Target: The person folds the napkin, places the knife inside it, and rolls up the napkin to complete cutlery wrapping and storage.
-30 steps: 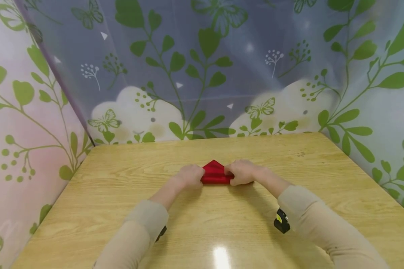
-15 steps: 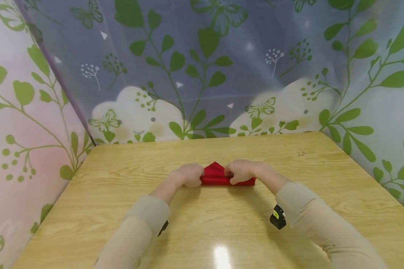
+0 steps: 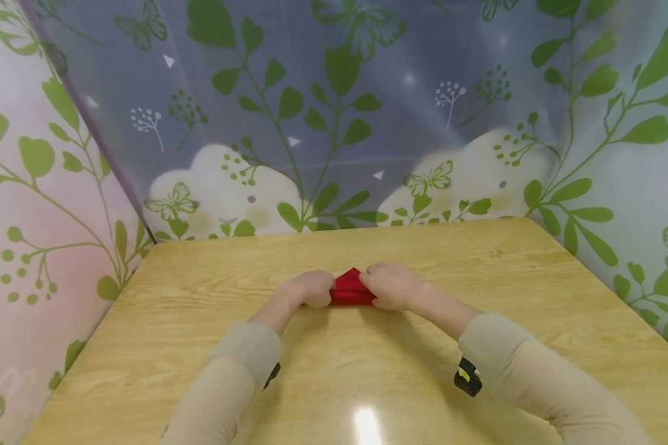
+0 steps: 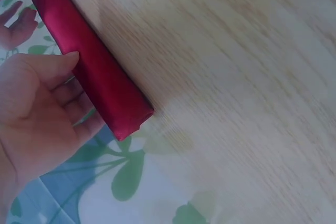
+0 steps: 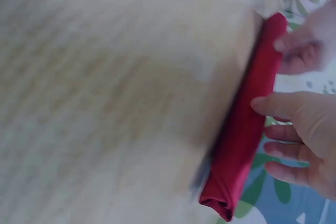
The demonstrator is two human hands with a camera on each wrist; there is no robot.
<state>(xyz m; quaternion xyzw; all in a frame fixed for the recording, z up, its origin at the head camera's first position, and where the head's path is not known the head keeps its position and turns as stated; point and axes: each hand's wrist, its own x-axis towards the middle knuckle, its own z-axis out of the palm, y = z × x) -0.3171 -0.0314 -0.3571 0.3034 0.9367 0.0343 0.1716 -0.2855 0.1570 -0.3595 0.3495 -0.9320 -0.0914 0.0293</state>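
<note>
A shiny red cloth (image 3: 352, 295), rolled into a narrow band with a pointed tip standing out on the far side, lies across the wooden table. My left hand (image 3: 312, 289) grips its left part, thumb on the near side of the roll and fingers behind, as the left wrist view of the cloth (image 4: 100, 72) shows. On the right, my right hand (image 3: 392, 287) holds the roll in a similar way. In the right wrist view the thumb of the right hand (image 5: 310, 135) lies on the cloth, and the roll's layered end is visible. In the head view the hands cover both ends.
The wooden table (image 3: 334, 371) reaches up to a printed fabric backdrop (image 3: 334, 123) at the back, with leafy fabric at both sides. A black device (image 3: 467, 376) hangs under the right sleeve. Light glares off the table's near part.
My right hand has shifted slightly left along the roll and turned, now covering its right end, which showed half a second ago. My left hand has stayed nearly in place.
</note>
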